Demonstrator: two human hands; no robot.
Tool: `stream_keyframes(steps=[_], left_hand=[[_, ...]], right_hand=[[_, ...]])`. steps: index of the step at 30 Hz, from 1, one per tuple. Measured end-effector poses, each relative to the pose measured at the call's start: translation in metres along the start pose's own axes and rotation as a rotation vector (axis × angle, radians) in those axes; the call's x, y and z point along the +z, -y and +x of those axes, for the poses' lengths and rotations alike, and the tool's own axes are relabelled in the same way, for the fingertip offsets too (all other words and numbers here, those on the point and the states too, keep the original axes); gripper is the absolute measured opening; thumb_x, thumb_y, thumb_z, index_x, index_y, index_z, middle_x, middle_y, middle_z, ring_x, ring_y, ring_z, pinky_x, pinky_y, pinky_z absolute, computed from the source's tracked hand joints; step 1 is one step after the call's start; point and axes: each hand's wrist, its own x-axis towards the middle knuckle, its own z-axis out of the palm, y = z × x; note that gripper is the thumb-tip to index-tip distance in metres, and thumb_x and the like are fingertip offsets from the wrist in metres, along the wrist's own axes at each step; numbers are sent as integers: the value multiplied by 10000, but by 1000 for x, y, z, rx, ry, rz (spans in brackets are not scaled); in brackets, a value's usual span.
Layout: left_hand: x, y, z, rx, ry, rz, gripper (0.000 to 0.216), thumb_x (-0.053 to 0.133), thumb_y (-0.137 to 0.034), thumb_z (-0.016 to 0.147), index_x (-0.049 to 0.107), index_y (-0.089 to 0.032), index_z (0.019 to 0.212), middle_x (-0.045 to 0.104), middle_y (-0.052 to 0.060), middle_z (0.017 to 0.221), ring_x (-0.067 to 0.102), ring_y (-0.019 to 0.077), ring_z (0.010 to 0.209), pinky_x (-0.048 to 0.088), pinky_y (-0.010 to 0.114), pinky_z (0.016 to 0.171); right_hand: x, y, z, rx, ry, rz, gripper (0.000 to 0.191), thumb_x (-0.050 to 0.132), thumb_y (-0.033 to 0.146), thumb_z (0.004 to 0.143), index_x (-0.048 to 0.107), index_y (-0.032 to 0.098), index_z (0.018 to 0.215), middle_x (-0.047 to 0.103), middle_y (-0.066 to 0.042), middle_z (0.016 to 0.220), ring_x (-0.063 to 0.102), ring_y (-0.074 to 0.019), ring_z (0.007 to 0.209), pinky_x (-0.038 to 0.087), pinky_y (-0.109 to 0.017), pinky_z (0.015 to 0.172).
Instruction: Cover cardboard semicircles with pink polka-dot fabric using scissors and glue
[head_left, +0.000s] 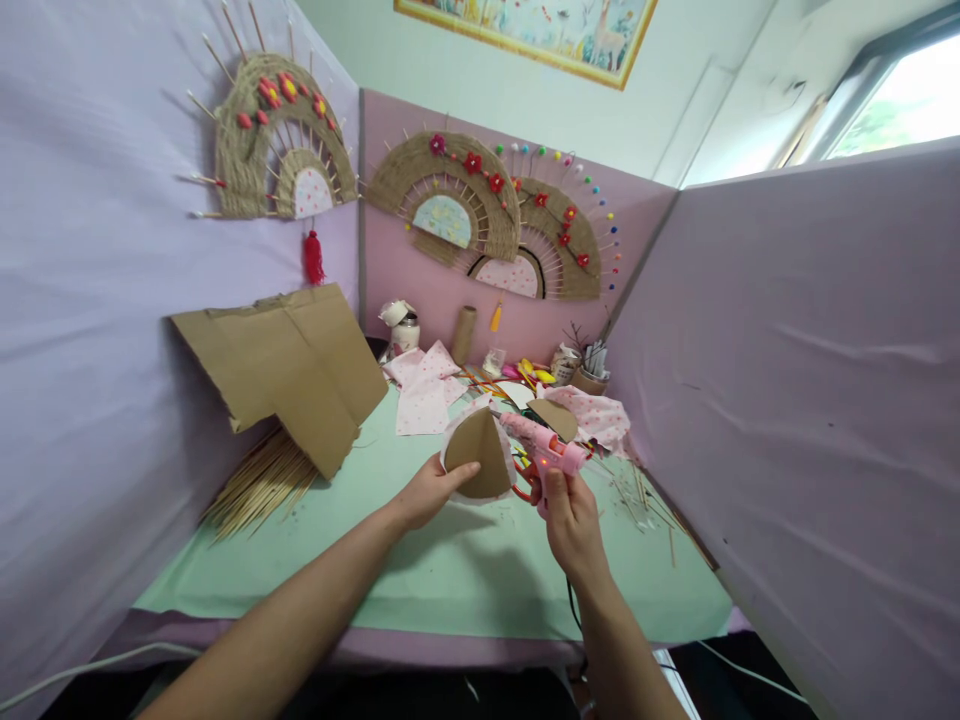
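Note:
Between my left thumb and fingers is a cardboard semicircle [476, 458] with pale fabric showing around its edge. My left hand [435, 490] grips it from the left, thumb on the brown face, raised over the table. A pink hot glue gun [546, 448] is in my right hand [571, 515], fingers wrapped round its handle, an orange light glowing on its body. Its nozzle points left, close to the upper right edge of the cardboard; whether it touches, I cannot tell. A dark cord hangs below my right hand.
Bamboo sticks [259, 485] lie at left beneath a large cardboard sheet [300, 365]. Pink dotted fabric [429, 390], another cardboard semicircle [553, 418], a cardboard tube [464, 335] and a white jar [405, 333] sit farther back. Woven fans [450, 190] hang on the partitions. Scraps litter the right side.

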Motion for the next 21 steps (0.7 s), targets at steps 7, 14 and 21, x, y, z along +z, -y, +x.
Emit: stream_keyframes(steps=[7,14,21], left_hand=[[-2,4,0,13,44,37,508,681,-419,735,600,-156,1161,669,79,1138,595,250,1060,450,373,929],[-1,0,0,18,45,53,523,677,-434,731,597,-145,1160,664,87,1146,590,257,1064,448,380,931],[-1,2,1,37,44,69,511,673,-439,732,605,-158,1153,656,78,1168,578,258,1090,431,383,959]], right_hand=[[-1,8,-4,-2,-31,-15,512,361,602,874,598,152,821,586,-44,653,487,-134,537,397,-255,475],[0,9,-6,15,-42,-35,514,364,608,866,592,151,804,612,-56,676,495,-132,531,389,-255,464],[-1,3,-7,-10,-53,-58,531,357,625,863,587,147,845,618,-67,702,516,-147,563,402,-271,489]])
